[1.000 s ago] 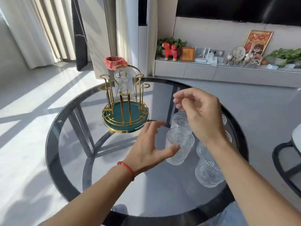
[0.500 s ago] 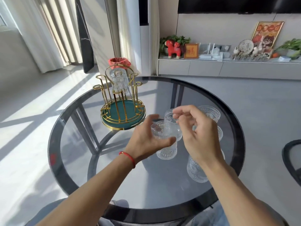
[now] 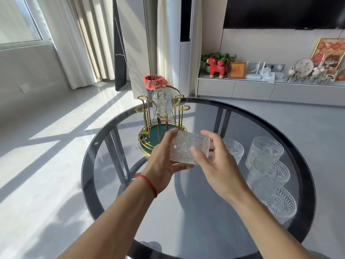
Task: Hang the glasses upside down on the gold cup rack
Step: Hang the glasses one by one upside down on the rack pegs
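1. Clear pressed glass, ribbed and patterned: the held glass (image 3: 188, 149) lies tipped on its side above the round table (image 3: 104, 184).
2. The gold cup rack (image 3: 160, 126) stands just behind it, one hung glass (image 3: 161, 103) upside down; its side pegs are bare.
3. The left hand (image 3: 164, 161) cups it from below-left; the right hand (image 3: 214, 161) pinches its right end.

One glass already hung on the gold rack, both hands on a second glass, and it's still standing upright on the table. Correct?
Not quite. The head view shows the second glass lifted off the table and tipped on its side between the left hand and right hand. One glass does hang on the gold rack.
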